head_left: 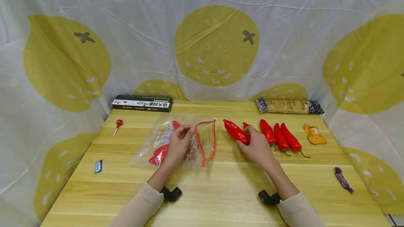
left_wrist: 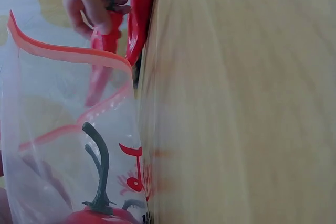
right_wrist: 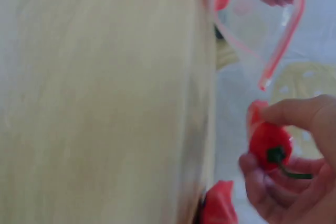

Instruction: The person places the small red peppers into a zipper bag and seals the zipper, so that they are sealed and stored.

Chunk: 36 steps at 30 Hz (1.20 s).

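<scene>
My left hand (head_left: 180, 144) pinches the upper side of a clear zip bag (head_left: 143, 146) near its red-edged mouth, which gapes to the right. Inside the bag lie several red peppers (head_left: 160, 153); a green stem (left_wrist: 103, 166) shows through the plastic in the left wrist view. Between thumb and fingers, my right hand (head_left: 257, 147) grips a red pepper (head_left: 234, 130) near its stem end, tip toward the bag mouth. The held pepper (right_wrist: 270, 145) is apart from the bag. Just right of this hand, more red peppers (head_left: 281, 137) lie side by side, one partly hidden behind it.
At the back stand a black-and-white pasta box (head_left: 142, 103) on the left and a pack of dry noodles (head_left: 284, 106) on the right. A red lollipop (head_left: 118, 123) and a blue packet (head_left: 98, 166) lie left; an orange wrapper (head_left: 314, 134) and a purple candy (head_left: 343, 179) lie right.
</scene>
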### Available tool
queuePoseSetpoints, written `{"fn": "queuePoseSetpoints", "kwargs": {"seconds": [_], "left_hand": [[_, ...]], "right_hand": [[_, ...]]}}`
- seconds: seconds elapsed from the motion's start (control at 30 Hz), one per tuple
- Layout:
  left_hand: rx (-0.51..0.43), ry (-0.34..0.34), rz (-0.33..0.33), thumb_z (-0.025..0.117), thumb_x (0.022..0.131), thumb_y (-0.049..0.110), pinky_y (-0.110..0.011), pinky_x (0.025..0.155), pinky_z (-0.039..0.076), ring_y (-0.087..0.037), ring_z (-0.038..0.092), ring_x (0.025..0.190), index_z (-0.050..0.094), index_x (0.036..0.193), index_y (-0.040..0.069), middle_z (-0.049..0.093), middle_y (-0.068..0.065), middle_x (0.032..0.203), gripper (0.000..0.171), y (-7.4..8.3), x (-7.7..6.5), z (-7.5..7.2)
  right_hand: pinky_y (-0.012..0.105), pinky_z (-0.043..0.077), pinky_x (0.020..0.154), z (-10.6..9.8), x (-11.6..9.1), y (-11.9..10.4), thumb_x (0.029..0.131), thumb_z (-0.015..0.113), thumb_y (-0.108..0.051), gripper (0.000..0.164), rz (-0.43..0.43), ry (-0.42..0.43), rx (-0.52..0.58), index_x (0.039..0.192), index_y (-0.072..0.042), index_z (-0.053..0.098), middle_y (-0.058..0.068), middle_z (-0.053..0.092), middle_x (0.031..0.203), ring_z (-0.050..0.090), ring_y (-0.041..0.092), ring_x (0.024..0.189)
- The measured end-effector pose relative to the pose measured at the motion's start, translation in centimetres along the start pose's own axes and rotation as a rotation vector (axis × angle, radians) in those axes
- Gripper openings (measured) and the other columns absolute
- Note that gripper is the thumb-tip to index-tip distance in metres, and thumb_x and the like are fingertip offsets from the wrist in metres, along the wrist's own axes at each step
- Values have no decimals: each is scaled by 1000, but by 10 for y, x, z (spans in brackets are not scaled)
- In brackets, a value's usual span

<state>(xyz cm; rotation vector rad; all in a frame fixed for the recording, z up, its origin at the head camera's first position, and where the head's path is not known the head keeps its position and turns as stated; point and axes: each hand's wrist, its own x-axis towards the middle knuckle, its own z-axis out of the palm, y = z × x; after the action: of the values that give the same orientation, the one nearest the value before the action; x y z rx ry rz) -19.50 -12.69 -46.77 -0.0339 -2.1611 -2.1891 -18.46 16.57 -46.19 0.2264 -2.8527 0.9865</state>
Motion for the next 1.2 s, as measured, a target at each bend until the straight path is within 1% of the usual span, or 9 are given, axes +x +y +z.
{"fn": "queuePoseSetpoints", "kwargs": {"seconds": [0.1,0.27,0.33,0.4,0.57,0.8,0.97,1.07,1.2], "left_hand": [[17,-7,2,63,95,28,-22,91,51,-16,60,103,65,111,5,64,-7,110,27,1,0,-1],[93,-7,30,62,96,21,-19,91,50,-15,60,103,65,109,3,65,-10,110,22,23,-9,2],[121,-6,46,62,96,20,-19,92,49,-15,61,103,66,108,3,66,-10,110,21,31,-12,3],[137,-10,59,62,96,21,-20,93,50,-16,61,104,66,108,4,66,-10,110,21,32,-13,2],[166,-19,84,61,97,20,-22,97,49,-17,62,106,66,108,4,68,-10,109,20,35,-15,2],[140,-21,87,59,98,19,-19,94,50,-18,63,107,64,109,1,69,-13,112,21,33,-14,3],[96,-32,77,57,99,17,-17,90,51,-25,65,110,61,110,0,68,-17,117,22,31,-13,2],[63,-38,63,55,100,16,-18,90,52,-27,65,112,60,110,-1,68,-18,118,21,30,-13,2],[46,-40,40,54,100,15,-20,92,52,-28,65,112,58,111,-1,68,-18,118,20,29,-12,3]], "right_hand": [[28,46,59,-7,-5,-4,84,75,-30,43,-28,-2,132,120,-14,60,5,65,97,56,16,70],[29,52,65,-12,-10,-16,83,75,-25,42,-23,-70,240,122,-17,61,3,62,108,60,17,78],[29,54,66,-7,-10,-22,83,76,-22,39,-14,-86,277,119,-16,61,4,64,108,62,17,79],[29,55,67,0,-8,-29,82,77,-21,38,-1,-87,313,115,-15,60,5,66,104,64,16,79],[29,57,70,23,1,-43,81,79,-23,36,31,-41,369,111,-14,63,7,66,105,65,16,78],[28,58,74,51,15,-57,82,77,-19,35,56,10,421,114,-11,65,8,61,107,67,15,81],[29,59,72,66,23,-64,83,77,-19,32,64,28,461,110,-10,64,4,66,104,68,16,81],[29,59,74,74,27,-67,83,77,-17,28,68,23,478,108,-9,65,5,69,103,68,15,83],[31,58,80,80,32,-69,85,74,-13,31,59,-21,512,113,-4,65,8,70,109,68,15,89]]}}
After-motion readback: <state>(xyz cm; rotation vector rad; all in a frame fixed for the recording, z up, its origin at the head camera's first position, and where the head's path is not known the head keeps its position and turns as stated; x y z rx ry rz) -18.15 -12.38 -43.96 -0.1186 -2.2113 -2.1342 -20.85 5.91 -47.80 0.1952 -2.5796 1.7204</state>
